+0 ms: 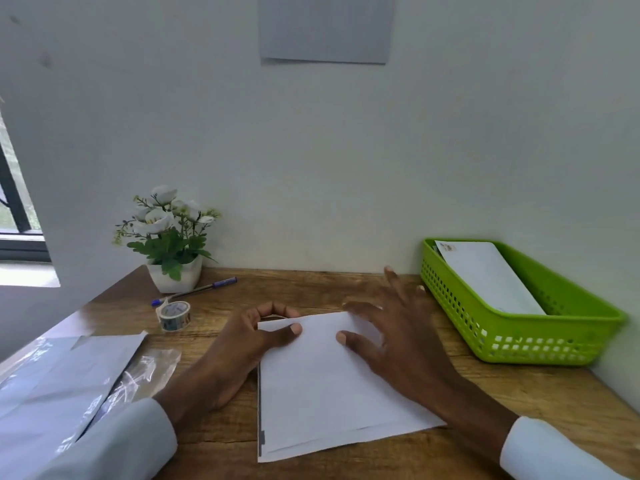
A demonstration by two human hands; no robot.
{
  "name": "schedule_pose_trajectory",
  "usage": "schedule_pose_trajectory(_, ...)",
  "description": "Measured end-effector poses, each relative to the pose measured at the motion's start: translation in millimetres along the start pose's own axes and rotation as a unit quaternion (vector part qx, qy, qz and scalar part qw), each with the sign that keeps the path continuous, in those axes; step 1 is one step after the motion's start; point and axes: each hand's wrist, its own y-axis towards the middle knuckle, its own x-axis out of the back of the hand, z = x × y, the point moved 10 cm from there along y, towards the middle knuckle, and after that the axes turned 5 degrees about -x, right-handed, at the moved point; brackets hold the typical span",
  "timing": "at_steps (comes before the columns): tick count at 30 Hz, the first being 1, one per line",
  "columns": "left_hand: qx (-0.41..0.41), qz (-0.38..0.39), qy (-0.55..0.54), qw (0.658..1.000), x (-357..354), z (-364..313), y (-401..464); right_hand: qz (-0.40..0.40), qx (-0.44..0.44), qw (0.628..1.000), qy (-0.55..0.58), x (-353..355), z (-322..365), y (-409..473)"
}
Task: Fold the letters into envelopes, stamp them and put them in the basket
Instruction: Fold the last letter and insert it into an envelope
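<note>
Head view: a wooden desk [346,289] against a white wall, both hands on a folded letter [329,382].
Letter place: near the desk's front edge, about midway along it, lying flat.
Left hand [239,344]: pinches the letter's far left corner, thumb on top, fingers curled round the far edge.
Right hand [391,334]: fingers straight and spread; thumb and forefinger press on the letter's far right part, the other fingers reach past its edge over the bare wood.
Letter look: white, blank on top, folded over so a lower layer shows along the near edge; a dark strip runs down its left edge.
Basket [540,344]: green, perforated, at the desk's right edge by the back wall, well apart from the letter; one white envelope [485,271] leans inside with a small stamp near its far corner.
Left front corner: more envelopes [52,382] with clear plastic wrap [145,372], cut off by the frame.
Back left: tape roll [175,315], pen [197,291], potted flowers [169,237].
Hard to tell: the stamp's design is too small to read; the left fingertips under the fold are hidden.
</note>
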Motion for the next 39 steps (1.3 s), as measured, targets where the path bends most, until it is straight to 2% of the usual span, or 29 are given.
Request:
schedule_pose_trajectory(4,-0.059,0.062,0.078,0.993,-25.3,-12.9,-6.3,-0.031,0.027,0.994,0.102,8.9,20.2,-1.9)
schedule_pose_trajectory(7,-0.104,0.071,0.13,0.984,-36.7,-18.3,-9.2,-0.021,0.028,0.991,0.133,6.9,23.6,-2.2)
schedule_pose_trajectory(14,-0.127,-0.026,0.134,0.982,-14.1,-22.8,-2.9,0.051,-0.02,0.982,0.178,-4.9,4.3,3.2)
schedule_pose_trajectory(22,-0.121,-0.099,0.078,0.985,20.3,-23.4,4.5,0.043,-0.112,0.976,0.184,8.4,-48.1,11.5)
schedule_pose_trajectory(26,-0.115,-0.132,0.042,0.984,35.2,-22.8,6.5,0.045,-0.143,0.962,0.23,11.2,-65.4,12.6)
schedule_pose_trajectory(28,-0.104,-0.134,0.01,0.986,38.9,-20.2,7.6,0.039,-0.161,0.941,0.296,10.7,-68.6,10.0)
schedule_pose_trajectory(30,-0.087,-0.127,-0.053,0.987,40.6,-16.5,8.1,0.042,-0.196,0.892,0.406,5.1,-70.7,4.0)
schedule_pose_trajectory(32,-0.073,-0.131,-0.109,0.983,45.1,-12.6,9.6,0.08,-0.221,0.838,0.492,-9.1,-66.8,-3.8)
schedule_pose_trajectory(35,-0.064,-0.124,-0.171,0.975,47.3,-9.4,12.1,0.138,-0.249,0.798,0.532,-29.2,-59.4,-13.6)
schedule_pose_trajectory(37,-0.045,-0.107,-0.212,0.97,45.6,-6.0,13.0,0.124,-0.262,0.773,0.564,-31.0,-61.7,-12.1)
schedule_pose_trajectory(39,-0.004,-0.064,-0.202,0.977,36.5,0.6,11.5,0.093,-0.272,0.74,0.608,-28.2,-65.5,-8.8)
